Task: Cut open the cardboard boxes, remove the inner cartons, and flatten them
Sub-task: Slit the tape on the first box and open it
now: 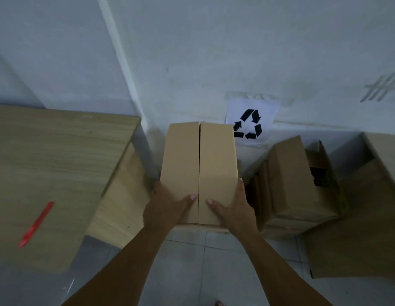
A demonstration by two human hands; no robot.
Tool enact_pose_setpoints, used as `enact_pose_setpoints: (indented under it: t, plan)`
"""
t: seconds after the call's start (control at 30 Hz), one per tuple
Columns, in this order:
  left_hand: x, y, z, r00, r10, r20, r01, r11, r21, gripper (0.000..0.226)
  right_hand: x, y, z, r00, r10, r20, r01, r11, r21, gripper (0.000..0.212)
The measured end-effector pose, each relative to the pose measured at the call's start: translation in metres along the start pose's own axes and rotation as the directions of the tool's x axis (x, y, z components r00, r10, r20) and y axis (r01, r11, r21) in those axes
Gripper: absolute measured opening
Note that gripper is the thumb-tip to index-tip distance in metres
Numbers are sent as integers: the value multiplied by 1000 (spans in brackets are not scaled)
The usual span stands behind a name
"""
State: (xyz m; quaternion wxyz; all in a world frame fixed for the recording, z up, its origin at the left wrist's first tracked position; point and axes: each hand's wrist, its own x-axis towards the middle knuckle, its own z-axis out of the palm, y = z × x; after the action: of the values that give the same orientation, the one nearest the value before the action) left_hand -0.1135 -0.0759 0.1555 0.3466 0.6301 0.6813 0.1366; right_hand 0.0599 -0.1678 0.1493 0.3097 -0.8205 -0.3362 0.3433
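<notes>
Box (198, 171) — a plain brown carton with its two top flaps folded shut, a seam running down the middle — is held up over the tiled floor (192, 261), between the table and the pile of other cardboard. Left hand (167, 206) grips its near left edge: the thumb lies flat on the top flap, pointing toward the seam, and the fingers wrap round the left side, mostly hidden. Right hand (234, 206) mirrors it on the near right edge, thumb flat on the right flap, fingers curled down the right side with one fingertip showing at the corner. Both thumbs stop just short of the seam.

Table (59, 155), of pale wood, stands to the left, touching or nearly touching the box's left side. A red cutter (35, 224) — blurred, so its blade cannot be made out — lies near the table's left edge. On the wall (214, 51) behind hangs a recycling sign (249, 122), partly covered by the box's far corner. To the right, more cartons (302, 186) sit on the floor, one with an open flap, beside a large flat sheet (357, 228).
</notes>
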Motion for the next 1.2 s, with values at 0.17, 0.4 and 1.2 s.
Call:
enact_pose_setpoints:
  t: [0.17,0.4,1.2]
  plan:
    - [-45,-44,-68,1000,23,-14,-23,1000,4,121,-81,-31,31,996,-85,-36,85,996,-14,121]
    - [-85,-129,-171,993,78,-92,-73,996,55,117,-183,-77,111,984,-162,-71,168,983,75,122]
    - [80,-307,-436,975,-36,-221,56,995,82,119,-172,-322,368,964,-229,137,219,972,87,112]
